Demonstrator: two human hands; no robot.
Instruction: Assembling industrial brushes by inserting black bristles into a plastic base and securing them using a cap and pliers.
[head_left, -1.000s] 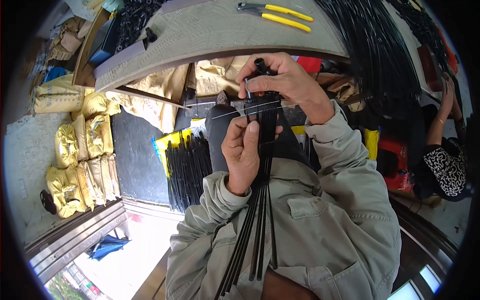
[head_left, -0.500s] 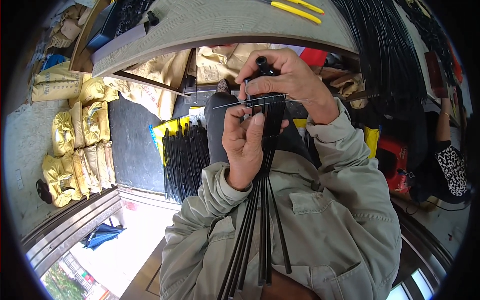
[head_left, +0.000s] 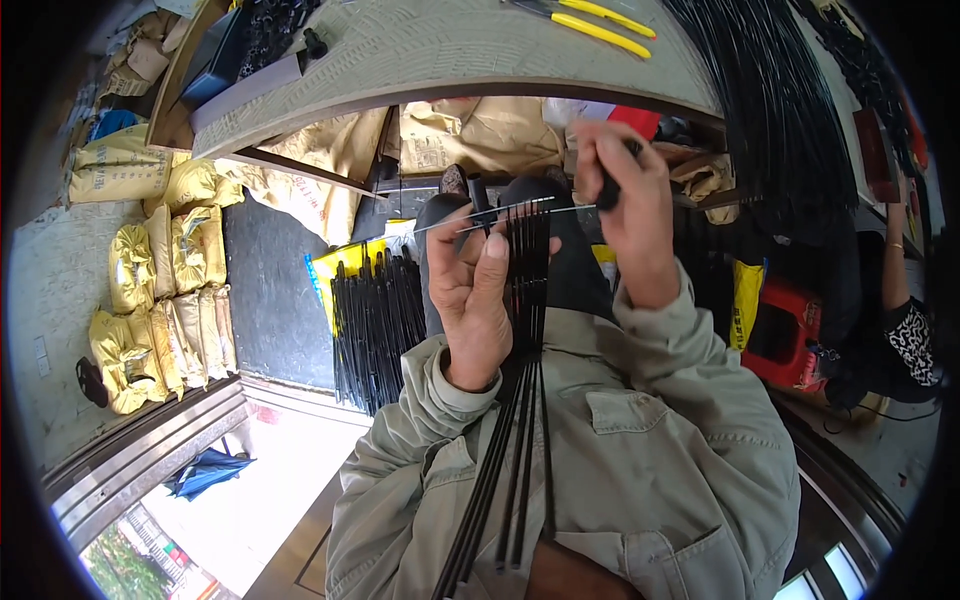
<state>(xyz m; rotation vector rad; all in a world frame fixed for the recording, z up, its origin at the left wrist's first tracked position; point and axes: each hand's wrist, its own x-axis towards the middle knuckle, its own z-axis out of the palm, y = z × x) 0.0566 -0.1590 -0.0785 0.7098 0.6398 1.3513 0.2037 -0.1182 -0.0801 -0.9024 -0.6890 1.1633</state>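
Thin black rods that look like umbrella ribs (head_left: 527,290) fan down from my left hand (head_left: 472,300) across my lap. That hand is closed, holding the bunch near its top between thumb and fingers. A thin straight wire (head_left: 400,234) crosses the rods' upper ends and slants up toward the right. My right hand (head_left: 630,200) is raised to the right, blurred by motion, its fingers curled round a small black tubular part (head_left: 607,188). The wire's right end reaches that part; whether they are joined I cannot tell.
Yellow-handled pliers (head_left: 605,30) and a long bundle of black rods (head_left: 765,110) lie on the worktable (head_left: 420,70) ahead. More rods (head_left: 375,320) stand on the floor to my left. Yellow sacks (head_left: 190,250) line the left wall. Another person's arm (head_left: 893,260) shows at far right.
My right hand has moved right, away from the rods' tops, carrying the black tubular part. My left hand has shifted slightly left with the rods.
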